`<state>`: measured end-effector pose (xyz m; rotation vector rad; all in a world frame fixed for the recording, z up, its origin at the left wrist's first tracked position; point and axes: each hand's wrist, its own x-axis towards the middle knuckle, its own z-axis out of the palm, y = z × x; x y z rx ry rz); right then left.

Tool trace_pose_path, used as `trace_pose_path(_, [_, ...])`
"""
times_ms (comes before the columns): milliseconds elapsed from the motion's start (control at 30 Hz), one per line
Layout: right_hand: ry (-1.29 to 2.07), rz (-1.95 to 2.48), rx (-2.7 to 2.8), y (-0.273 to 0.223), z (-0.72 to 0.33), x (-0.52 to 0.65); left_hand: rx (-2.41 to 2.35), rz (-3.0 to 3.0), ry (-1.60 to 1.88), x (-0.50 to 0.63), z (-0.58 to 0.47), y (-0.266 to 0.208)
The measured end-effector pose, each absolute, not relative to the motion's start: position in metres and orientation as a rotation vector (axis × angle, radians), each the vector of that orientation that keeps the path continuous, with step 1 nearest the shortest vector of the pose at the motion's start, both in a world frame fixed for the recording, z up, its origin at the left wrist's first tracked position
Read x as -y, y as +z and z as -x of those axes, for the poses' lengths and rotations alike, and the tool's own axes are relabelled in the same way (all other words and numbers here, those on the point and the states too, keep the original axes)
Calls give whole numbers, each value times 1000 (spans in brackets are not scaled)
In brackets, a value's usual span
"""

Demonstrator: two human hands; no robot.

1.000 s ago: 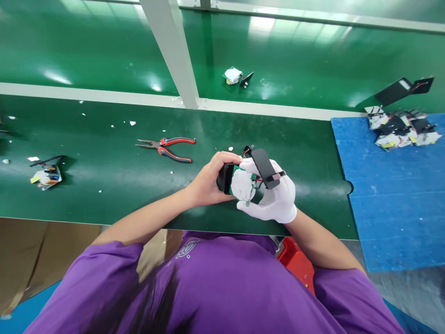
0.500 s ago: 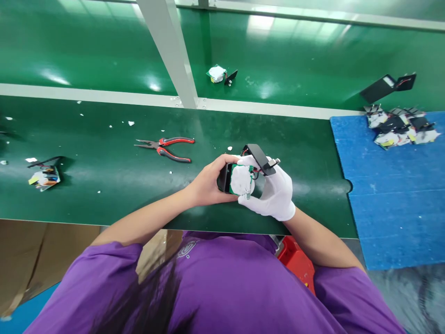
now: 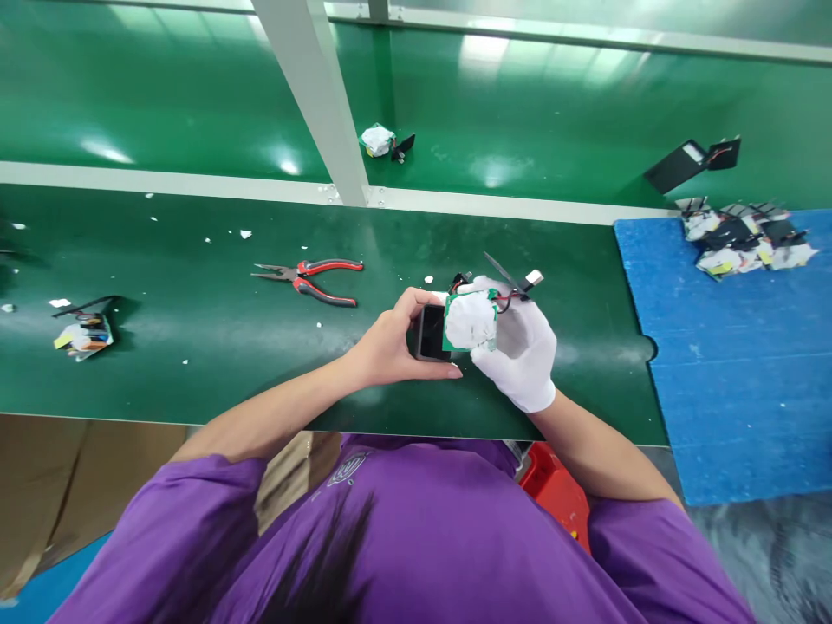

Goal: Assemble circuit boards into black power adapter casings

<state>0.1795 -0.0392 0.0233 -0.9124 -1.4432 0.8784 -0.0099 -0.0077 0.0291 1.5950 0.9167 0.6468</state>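
Note:
My bare left hand [image 3: 393, 342] is closed round a small black plastic case [image 3: 432, 333], its open side facing right. In my right hand [image 3: 516, 347], which wears a white glove, is a green circuit board [image 3: 471, 321] topped by a thick white lump. The board stands at the case's right end, mostly outside it; whether its edge still sits inside, I cannot tell. Red and black wires run from the board to a black end plate [image 3: 505, 272], seen nearly edge-on, with a metal-tipped connector [image 3: 533, 278] beside my gloved fingers.
Red-handled long-nose pliers [image 3: 325, 282] lie left of my hands on the green bench. Further left sits another board assembly [image 3: 86, 334] among white crumbs. Several more assemblies [image 3: 744, 238] rest on a blue mat [image 3: 728, 381]. Behind the rail are a board [image 3: 378, 140] and a black case [image 3: 677, 166].
My right hand has drawn the circuit board rightward out of the case, and the end plate has tilted. Behind the rail, the board and black case have shifted left.

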Motion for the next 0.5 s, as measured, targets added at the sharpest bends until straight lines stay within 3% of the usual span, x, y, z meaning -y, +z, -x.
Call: trace_pose_path(500, [740,1040,1656,27,-173,41,-923,-1625,633,8,10,33])
